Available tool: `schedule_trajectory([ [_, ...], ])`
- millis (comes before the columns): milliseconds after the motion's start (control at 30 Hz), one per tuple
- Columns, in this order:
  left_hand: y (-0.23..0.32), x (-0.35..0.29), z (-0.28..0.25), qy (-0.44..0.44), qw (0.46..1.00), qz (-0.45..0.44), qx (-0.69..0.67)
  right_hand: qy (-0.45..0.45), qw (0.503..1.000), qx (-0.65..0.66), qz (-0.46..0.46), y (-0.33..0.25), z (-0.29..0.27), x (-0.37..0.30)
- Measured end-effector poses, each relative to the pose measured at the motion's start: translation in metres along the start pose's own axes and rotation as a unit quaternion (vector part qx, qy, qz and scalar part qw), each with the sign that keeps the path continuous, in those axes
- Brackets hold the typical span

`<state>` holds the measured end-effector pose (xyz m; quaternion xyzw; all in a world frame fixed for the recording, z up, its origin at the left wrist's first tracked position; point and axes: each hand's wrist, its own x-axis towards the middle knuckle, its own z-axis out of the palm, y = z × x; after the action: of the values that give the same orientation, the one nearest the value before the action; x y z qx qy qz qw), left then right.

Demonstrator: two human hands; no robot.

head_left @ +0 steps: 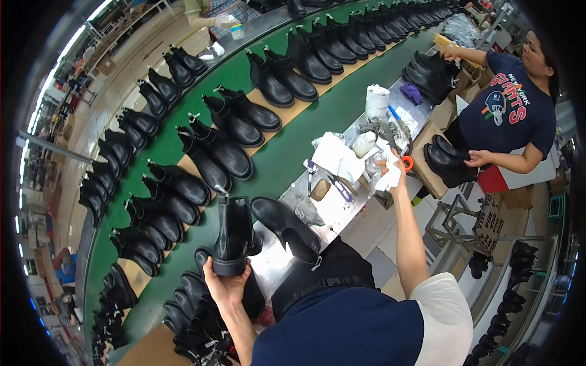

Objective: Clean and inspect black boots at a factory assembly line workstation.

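Note:
My left hand (227,285) is closed round the heel and sole of a black ankle boot (234,229), its heel toward me and its shaft pointing away. Beside it another black boot (285,227) lies tilted on the metal worktop (268,268), close to my lap. Out to the right, my right hand (397,175) grips a crumpled white cloth (387,174) over the cluttered worktop. An orange ring (407,163) is right next to that hand. Near the cloth are a white bottle (364,144), purple-handled scissors (342,188) and a brown block (319,189), perhaps a brush.
Pairs of black boots (229,149) line a green conveyor (317,113) on tan boards. More boots (192,305) crowd my left side. A white container (377,100) and purple cloth (410,93) sit farther up. At right a co-worker (503,113) holds boots; a rack stands below.

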<state>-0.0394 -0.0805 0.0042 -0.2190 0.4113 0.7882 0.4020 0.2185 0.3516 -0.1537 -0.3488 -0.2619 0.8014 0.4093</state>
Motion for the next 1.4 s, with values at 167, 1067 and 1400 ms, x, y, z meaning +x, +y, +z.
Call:
schedule_trajectory([
  [167, 0.008, -0.011, -0.016, 0.035, 0.99, 0.053, 0.129, 0.005, 0.954, -0.289, -0.076, 0.009, 0.013, -0.022],
  [1067, -0.006, -0.046, -0.034, 0.077, 0.829, 0.177, 0.525, -0.568, 0.676, -0.413, 0.224, 0.072, 0.267, -0.192],
  [1400, -0.015, -0.054, -0.005, 0.148, 0.743, 0.171, 0.63, -0.555, 0.653, -0.475, 0.201, 0.11, 0.259, -0.232],
])
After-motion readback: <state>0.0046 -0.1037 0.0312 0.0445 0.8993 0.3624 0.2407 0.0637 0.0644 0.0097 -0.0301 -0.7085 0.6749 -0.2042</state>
